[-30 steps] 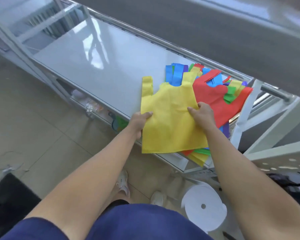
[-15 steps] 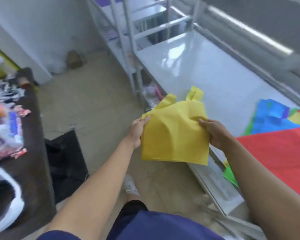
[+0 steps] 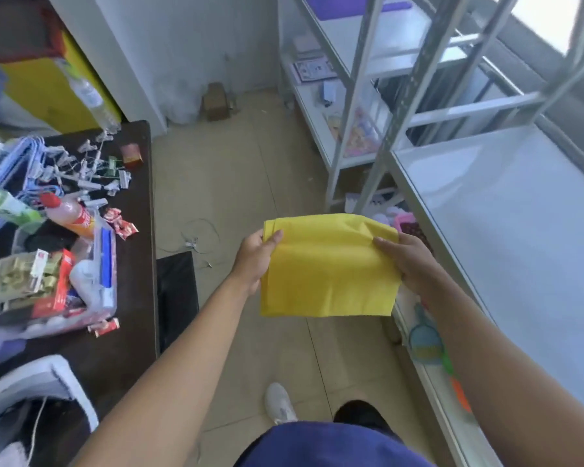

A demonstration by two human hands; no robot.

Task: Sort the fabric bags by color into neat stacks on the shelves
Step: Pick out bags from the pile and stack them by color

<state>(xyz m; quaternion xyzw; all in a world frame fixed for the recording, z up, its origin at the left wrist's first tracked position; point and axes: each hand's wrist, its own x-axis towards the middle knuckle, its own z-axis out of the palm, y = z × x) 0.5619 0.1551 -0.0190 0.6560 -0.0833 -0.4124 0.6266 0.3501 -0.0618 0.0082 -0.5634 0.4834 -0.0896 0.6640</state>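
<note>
I hold a yellow fabric bag (image 3: 329,267) in the air above the floor, folded over so its handles are hidden. My left hand (image 3: 255,257) pinches its left edge with thumb on top. My right hand (image 3: 407,261) grips its right edge. The white shelf (image 3: 506,230) runs along the right, its glossy top bare in the part I see. The pile of other coloured bags is out of view. A purple sheet (image 3: 348,5) lies on a farther shelf at the top.
A dark table (image 3: 132,210) at the left carries bottles, clips, wrappers and a plastic box. A black mat (image 3: 177,294) lies on the tiled floor beside it. Lower shelf levels hold toys and small items. A metal shelf post (image 3: 395,112) stands ahead.
My view has swung left, away from the coloured pile. The yellow bag came off the shelf with both hands and its handle end is now folded under.
</note>
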